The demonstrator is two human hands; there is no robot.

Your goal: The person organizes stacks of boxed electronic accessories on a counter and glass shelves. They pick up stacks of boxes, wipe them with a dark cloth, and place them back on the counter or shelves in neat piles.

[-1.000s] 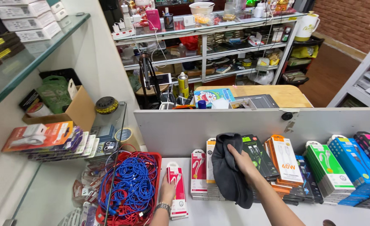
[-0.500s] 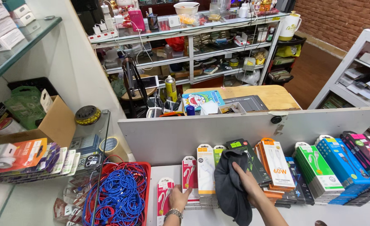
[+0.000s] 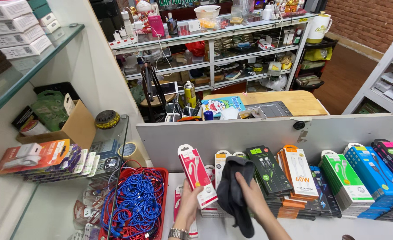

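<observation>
My left hand [image 3: 188,205] holds up a red and white boxed cable package [image 3: 197,174], lifted off the row of packages along the white divider panel [image 3: 267,133]. My right hand [image 3: 250,196] grips a dark grey cloth [image 3: 233,192] that hangs down just right of the lifted box, touching its side. A watch sits on my left wrist. Behind the cloth stand more white, black and orange cable boxes [image 3: 290,175].
A red basket [image 3: 160,209] of blue cables sits at the left. Green [image 3: 345,184] and blue boxes [image 3: 372,178] line the counter at right. A glass shelf [image 3: 58,178] with packages and a cardboard box [image 3: 78,126] is at left; cluttered shelving [image 3: 214,49] stands behind.
My left hand has picked up the red and white box and raised it. My right hand with the cloth has moved left next to it. The camera view shifted left.
</observation>
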